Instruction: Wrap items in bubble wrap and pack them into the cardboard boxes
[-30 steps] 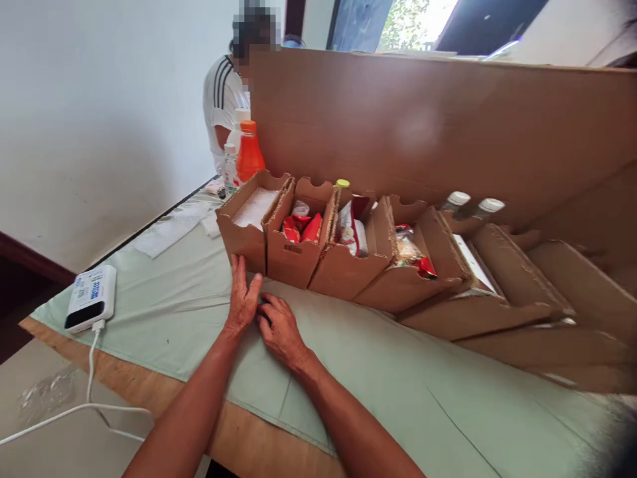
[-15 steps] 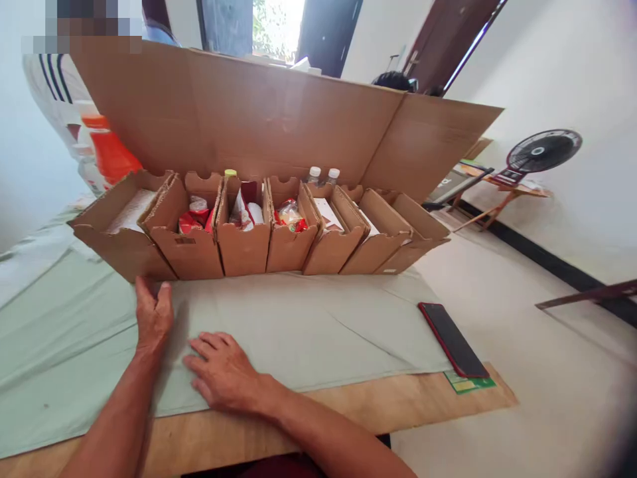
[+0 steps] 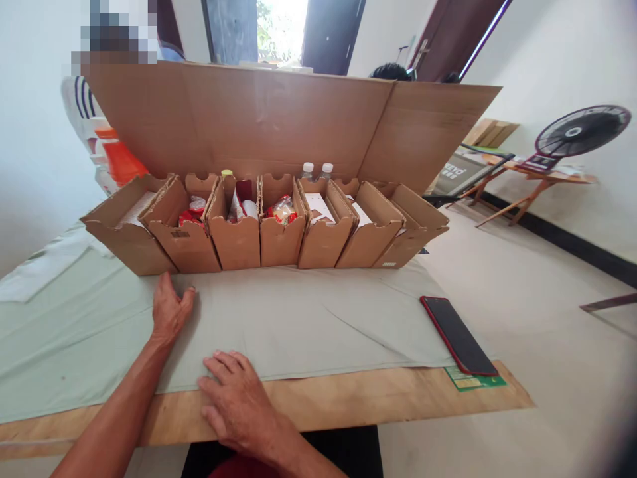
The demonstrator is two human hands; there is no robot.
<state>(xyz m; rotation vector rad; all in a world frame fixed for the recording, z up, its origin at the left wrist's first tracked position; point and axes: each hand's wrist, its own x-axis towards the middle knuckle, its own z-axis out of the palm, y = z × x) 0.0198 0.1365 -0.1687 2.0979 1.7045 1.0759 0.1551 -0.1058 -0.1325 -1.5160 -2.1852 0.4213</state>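
A row of several open cardboard bins (image 3: 236, 245) stands on a pale green cloth (image 3: 279, 318). My left hand (image 3: 172, 309) is at the foot of the bins toward the left, its thumb apart from the fingers and nothing in it. Its fingertips are close to the front of the second bin from the left; whether they touch it I cannot tell. My right hand (image 3: 239, 398) hovers or rests at the cloth's near edge, palm down, fingers spread, empty. Red packaging (image 3: 192, 216), a clear-and-red packet (image 3: 283, 211) and white cards (image 3: 318, 207) show inside some bins.
A tall cardboard panel (image 3: 279, 119) rises behind the bins, with an orange bottle (image 3: 122, 156) at its left and a person behind. A phone (image 3: 460, 335) lies at the right over a green card (image 3: 475, 380). The wooden table edge (image 3: 368, 398) is nearest me. A fan (image 3: 574, 133) stands farther right.
The view has shifted a little. My left hand has moved slightly right along the foot of the bins, and my right hand has drawn back toward the table's near edge. The bins look unchanged.
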